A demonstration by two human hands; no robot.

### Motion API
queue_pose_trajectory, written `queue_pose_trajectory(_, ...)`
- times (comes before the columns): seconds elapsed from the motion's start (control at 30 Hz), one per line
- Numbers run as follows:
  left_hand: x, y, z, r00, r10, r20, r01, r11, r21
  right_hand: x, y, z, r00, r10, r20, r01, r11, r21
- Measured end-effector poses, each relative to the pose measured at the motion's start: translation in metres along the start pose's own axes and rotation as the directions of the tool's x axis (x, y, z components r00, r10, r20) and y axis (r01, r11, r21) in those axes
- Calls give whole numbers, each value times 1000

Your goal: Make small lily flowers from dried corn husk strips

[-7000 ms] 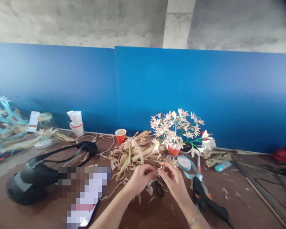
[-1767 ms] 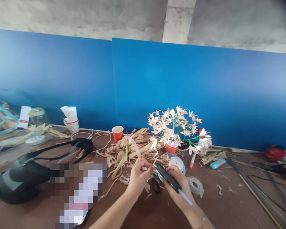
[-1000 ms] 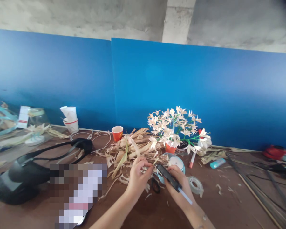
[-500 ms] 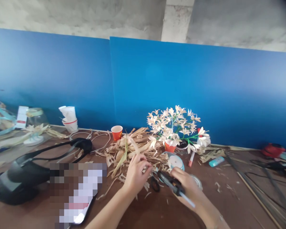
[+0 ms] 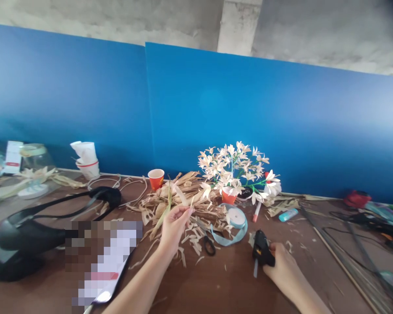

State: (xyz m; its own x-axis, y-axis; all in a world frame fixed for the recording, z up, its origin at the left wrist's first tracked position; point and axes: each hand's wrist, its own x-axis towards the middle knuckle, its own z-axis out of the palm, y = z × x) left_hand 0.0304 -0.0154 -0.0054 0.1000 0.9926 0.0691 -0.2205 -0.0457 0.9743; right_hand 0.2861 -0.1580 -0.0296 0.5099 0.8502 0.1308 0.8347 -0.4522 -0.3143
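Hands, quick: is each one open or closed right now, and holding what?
Left hand: closed, pinching a thin corn husk strip.
Right hand: closed around the black glue gun.

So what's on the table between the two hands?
Head view: black scissors and a pale blue ribbon loop, amid husk scraps, lie between the left hand and the right hand on the glue gun.

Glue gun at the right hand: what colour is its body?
The glue gun is black, best seen in the head view, gripped by the right hand.
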Motion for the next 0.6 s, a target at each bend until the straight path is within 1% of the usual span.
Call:
queue_pose_trajectory(0.1,0,5,0,1000,-23,4,23,998,-61,-3,-4,-4,994,11,112,-8,999,-33)
queue_pose_trajectory(0.13,1,6,-1,1000,-22,2,22,996,-84,-4,-6,-8,992,26,125,-20,999,-51)
queue_pose_trajectory(0.2,2,7,-2,1000,-16,1,16,992,-121,-7,-10,-18,991,64,116,-51,993,-108)
queue_pose_trajectory(0.23,3,6,-3,1000,-11,3,12,991,-132,-8,-14,-23,993,82,88,-68,987,-146)
queue_pose_trajectory(0.27,4,5,-4,1000,-7,5,7,990,-138,-10,-20,-27,996,72,54,-62,983,-174)
queue_pose_trajectory(0.3,6,4,-4,1000,-2,6,3,990,-141,-11,-28,-31,999,31,15,-28,982,-187)
queue_pose_trajectory(0.37,8,1,-5,1000,6,10,-4,989,-151,-11,-52,-33,991,-127,-43,120,982,-143)
queue_pose_trajectory(0.4,8,0,-5,1000,7,9,-6,987,-159,-11,-66,-31,973,-229,-40,225,970,-91)
queue_pose_trajectory(0.47,9,-1,-5,1000,6,4,-6,985,-173,-8,-96,-22,906,-423,24,421,906,50)
queue_pose_trajectory(0.53,9,0,-5,1000,4,0,-4,984,-180,-5,-121,-9,856,-512,70,500,855,135)
queue_pose_trajectory(0.6,8,2,-5,1000,10,1,-10,984,-175,-3,-138,4,815,-572,91,555,816,165)
